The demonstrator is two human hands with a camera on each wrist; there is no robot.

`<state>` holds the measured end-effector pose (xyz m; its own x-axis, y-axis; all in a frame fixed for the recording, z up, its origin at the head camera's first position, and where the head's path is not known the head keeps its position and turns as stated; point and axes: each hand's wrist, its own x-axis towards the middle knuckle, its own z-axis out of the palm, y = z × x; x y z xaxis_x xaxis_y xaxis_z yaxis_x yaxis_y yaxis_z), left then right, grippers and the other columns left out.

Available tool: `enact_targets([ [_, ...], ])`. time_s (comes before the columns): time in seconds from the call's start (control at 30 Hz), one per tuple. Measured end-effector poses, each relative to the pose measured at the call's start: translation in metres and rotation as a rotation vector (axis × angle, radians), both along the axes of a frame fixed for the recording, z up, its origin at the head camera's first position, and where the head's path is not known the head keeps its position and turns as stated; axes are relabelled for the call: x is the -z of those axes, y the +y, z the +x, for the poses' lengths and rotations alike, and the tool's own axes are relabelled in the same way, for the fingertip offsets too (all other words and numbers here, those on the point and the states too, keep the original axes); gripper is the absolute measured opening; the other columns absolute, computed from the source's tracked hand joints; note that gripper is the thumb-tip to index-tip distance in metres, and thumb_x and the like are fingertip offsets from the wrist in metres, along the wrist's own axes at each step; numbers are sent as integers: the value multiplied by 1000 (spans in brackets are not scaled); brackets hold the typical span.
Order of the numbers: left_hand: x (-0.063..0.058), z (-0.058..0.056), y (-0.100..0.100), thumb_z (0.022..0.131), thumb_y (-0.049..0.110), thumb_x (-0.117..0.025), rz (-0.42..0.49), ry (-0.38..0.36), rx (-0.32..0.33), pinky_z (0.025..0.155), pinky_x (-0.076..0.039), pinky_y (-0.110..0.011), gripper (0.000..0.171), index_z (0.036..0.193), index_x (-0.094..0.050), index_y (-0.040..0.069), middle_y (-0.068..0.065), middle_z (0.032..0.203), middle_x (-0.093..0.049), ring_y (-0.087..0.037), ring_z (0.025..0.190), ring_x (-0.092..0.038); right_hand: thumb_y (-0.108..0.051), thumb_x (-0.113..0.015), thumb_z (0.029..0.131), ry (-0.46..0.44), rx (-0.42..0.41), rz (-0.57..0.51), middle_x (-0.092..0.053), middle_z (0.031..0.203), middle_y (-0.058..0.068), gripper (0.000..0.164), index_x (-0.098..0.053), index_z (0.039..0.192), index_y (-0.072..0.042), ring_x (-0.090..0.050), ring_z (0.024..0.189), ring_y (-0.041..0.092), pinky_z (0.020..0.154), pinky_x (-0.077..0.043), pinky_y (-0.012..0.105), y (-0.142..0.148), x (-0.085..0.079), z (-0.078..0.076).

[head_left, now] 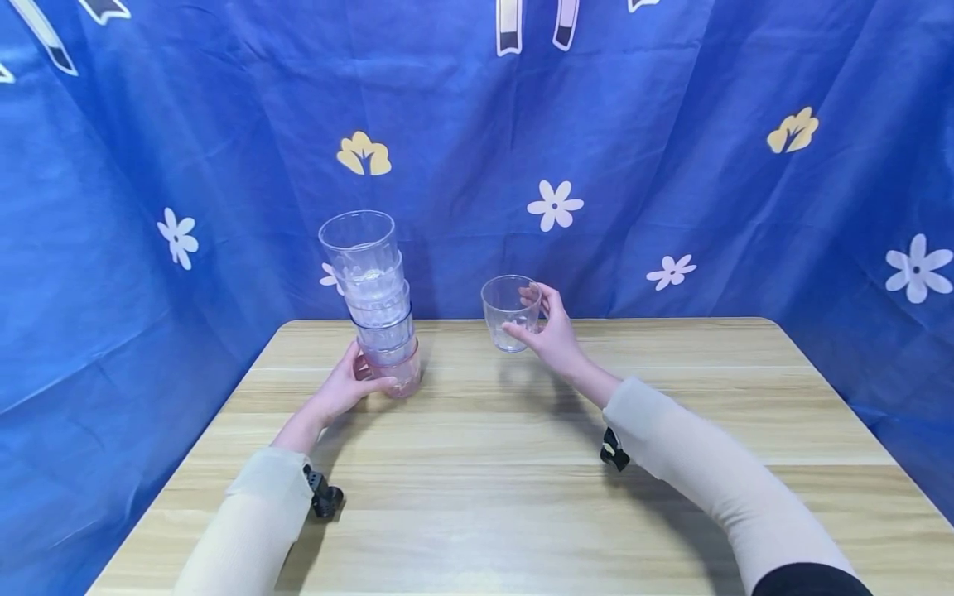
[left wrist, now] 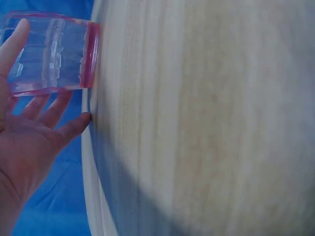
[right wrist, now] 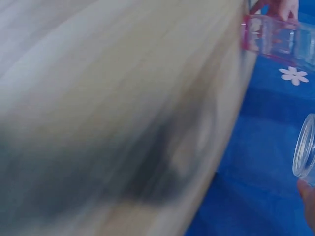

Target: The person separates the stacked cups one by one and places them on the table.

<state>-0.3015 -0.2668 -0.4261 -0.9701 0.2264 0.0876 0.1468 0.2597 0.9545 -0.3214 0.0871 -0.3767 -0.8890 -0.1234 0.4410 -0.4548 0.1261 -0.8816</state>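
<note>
A tall stack of nested transparent cups (head_left: 380, 310) stands at the left of the table, with clear ones on top and a pink cup (head_left: 406, 377) at the bottom. Around that pink cup my left hand (head_left: 346, 389) has its thumb in front and its fingers behind. In the left wrist view, the pink cup (left wrist: 54, 54) has its base at the tabletop. My right hand (head_left: 555, 335) grips a single clear cup (head_left: 501, 319) by its side, above the table's back part. The right wrist view catches only part of this clear cup (right wrist: 304, 152) and a fingertip.
The wooden table (head_left: 522, 497) has its back edge close behind both hands. A blue curtain (head_left: 462, 165) printed with flowers hangs behind it and on both sides. A small black camera (head_left: 324, 495) is strapped at the left wrist, another black device (head_left: 613, 451) at the right.
</note>
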Motion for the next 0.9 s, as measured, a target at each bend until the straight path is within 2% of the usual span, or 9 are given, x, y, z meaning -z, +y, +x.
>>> enact_targets([
  [0.17, 2, -1, 0, 85, -1, -71, 5, -6, -3, 109, -33, -51, 90, 153, -13, 5, -32, 146, -34, -44, 133, -36, -9, -79, 81, -23, 11, 13, -46, 140, 24, 77, -31, 139, 3, -45, 128, 31, 111, -33, 43, 1, 15, -2],
  [0.33, 2, 0, 1, 85, 0, -71, 5, -5, -2, 109, -32, -51, 90, 153, -12, 4, -32, 146, -34, -45, 133, -35, -12, -80, 80, -69, 24, 58, -49, 137, 19, 76, -32, 137, 2, -45, 128, 29, 111, -32, 38, -1, 32, -4],
  [0.43, 2, 0, 0, 85, 0, -71, 7, -7, -6, 110, -31, -52, 90, 152, -13, 4, -33, 146, -33, -45, 133, -35, -15, -82, 79, -91, 43, 126, -50, 136, 17, 78, -33, 138, 1, -43, 129, 29, 111, -32, 39, -2, 41, -5],
  [0.6, 2, 0, 0, 85, 1, -72, 0, -9, -12, 110, -32, -52, 88, 152, -14, 4, -32, 146, -33, -45, 133, -35, -18, -81, 80, -136, 54, 200, -45, 139, 22, 82, -30, 141, 1, -39, 132, 34, 112, -31, 45, -3, 52, -6],
  [0.9, 2, 1, 0, 85, 0, -72, -3, 1, -17, 109, -33, -51, 87, 151, -16, 3, -32, 145, -35, -44, 133, -35, -14, -80, 81, -204, 29, 175, -37, 144, 30, 81, -28, 141, 3, -33, 136, 40, 113, -29, 48, -3, 58, -12],
])
